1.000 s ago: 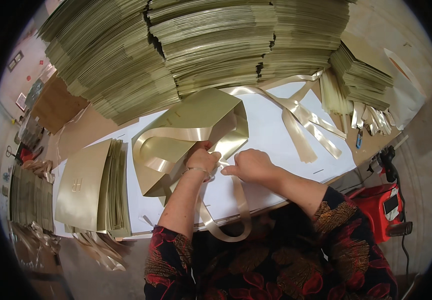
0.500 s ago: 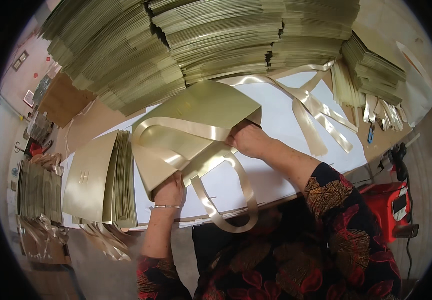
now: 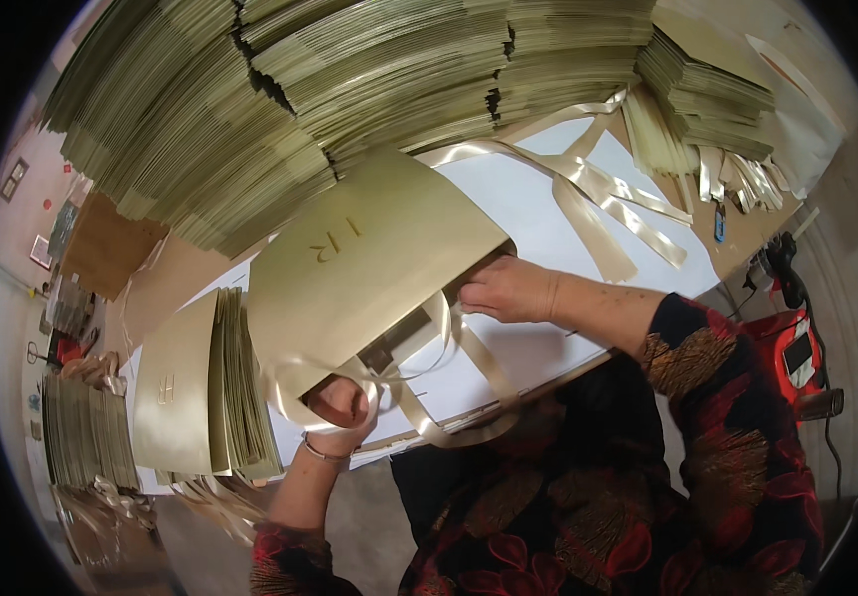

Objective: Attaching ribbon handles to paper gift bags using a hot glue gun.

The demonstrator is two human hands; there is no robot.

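White desk (image 3: 548, 228) crowded: tall stacks (image 3: 280, 99) of flat gold bags fill its far edge, a smaller pile (image 3: 201, 397) sits at the left edge, loose ribbons (image 3: 598, 199) lie toward the right. Little bare room remains mid-desk. A gold bag (image 3: 369, 263) overhangs the near edge. Left hand (image 3: 338, 409) grips its ribbon handle (image 3: 429, 397); right hand (image 3: 508, 290), fingers closed, pinches the bag's right edge.

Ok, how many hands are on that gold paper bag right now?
2. The left hand grips the gold paper bag at its near corner, by the ribbon handle. The right hand holds its right edge.
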